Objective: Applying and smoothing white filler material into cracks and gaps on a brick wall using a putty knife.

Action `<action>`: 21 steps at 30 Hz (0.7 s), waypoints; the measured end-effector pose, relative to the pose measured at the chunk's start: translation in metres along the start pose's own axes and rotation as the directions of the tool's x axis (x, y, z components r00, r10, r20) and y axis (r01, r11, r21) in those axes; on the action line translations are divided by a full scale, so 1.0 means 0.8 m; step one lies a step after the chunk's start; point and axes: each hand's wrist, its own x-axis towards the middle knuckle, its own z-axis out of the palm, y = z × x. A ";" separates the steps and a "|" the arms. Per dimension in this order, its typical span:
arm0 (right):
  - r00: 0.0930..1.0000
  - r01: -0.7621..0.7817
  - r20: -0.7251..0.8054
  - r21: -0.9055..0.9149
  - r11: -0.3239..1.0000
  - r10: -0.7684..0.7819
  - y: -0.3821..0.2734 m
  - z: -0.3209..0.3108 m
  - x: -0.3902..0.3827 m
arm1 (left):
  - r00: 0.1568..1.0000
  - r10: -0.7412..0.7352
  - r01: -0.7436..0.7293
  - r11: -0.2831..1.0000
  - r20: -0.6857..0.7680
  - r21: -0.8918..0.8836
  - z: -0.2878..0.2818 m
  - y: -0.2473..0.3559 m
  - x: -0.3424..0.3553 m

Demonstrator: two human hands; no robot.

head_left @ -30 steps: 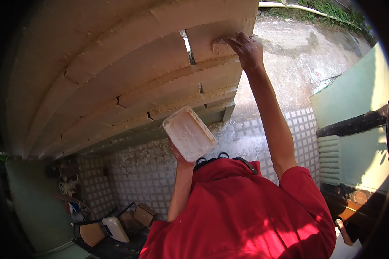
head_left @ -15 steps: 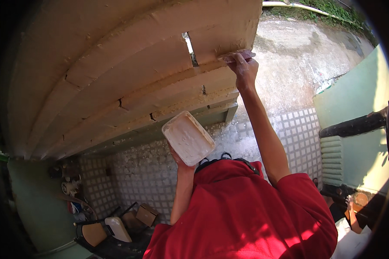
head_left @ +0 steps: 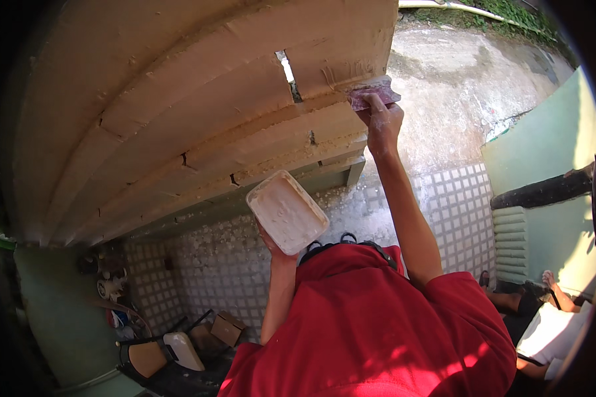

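Note:
My right hand [head_left: 383, 119] is closed on a pinkish flat scraper [head_left: 389, 88], pressed to the right end of a beige slatted surface [head_left: 212, 73], where pale paste is smeared. That surface has narrow gaps between its pieces and raised ridges along it. Below it, my left hand [head_left: 271, 239] holds a white rectangular tub [head_left: 287, 209] from its left side; pale paste coats the inside. Most of that hand's fingers are hidden behind the tub.
Another person [head_left: 549, 327] is at the lower right beside a pale green wall [head_left: 536, 139] with a dark bar. A chair [head_left: 142, 360], cardboard box [head_left: 226, 328] and jumbled items lie lower left. Below are patterned tiles [head_left: 453, 205]; concrete, a white pipe and plants lie beyond.
My right hand has moved downward along the surface's right end, the scraper now showing its flat face. My left hand and tub barely moved. The person at lower right has come further into view.

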 end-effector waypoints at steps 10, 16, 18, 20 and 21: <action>0.980 0.131 0.161 -0.087 0.988 -0.116 -0.021 0.026 0.002 | 0.998 0.057 -0.056 0.998 -0.030 0.018 -0.012 0.000 0.002; 0.638 0.705 0.485 -0.681 0.199 -0.599 -0.030 -0.010 -0.005 | 0.992 0.124 -0.122 0.986 -0.008 0.114 -0.021 0.005 -0.003; 0.518 0.770 0.586 -0.637 0.042 -0.623 -0.029 -0.014 0.009 | 0.993 0.118 -0.116 0.986 -0.004 0.121 -0.023 0.007 -0.003; 0.396 0.824 0.680 -0.560 -0.089 -0.616 -0.027 -0.006 0.018 | 0.994 0.107 -0.106 0.985 0.000 0.136 -0.027 0.011 -0.004; 0.396 0.824 0.680 -0.560 -0.088 -0.617 -0.028 0.000 0.024 | 0.995 0.101 -0.100 0.984 0.002 0.144 -0.029 0.013 -0.004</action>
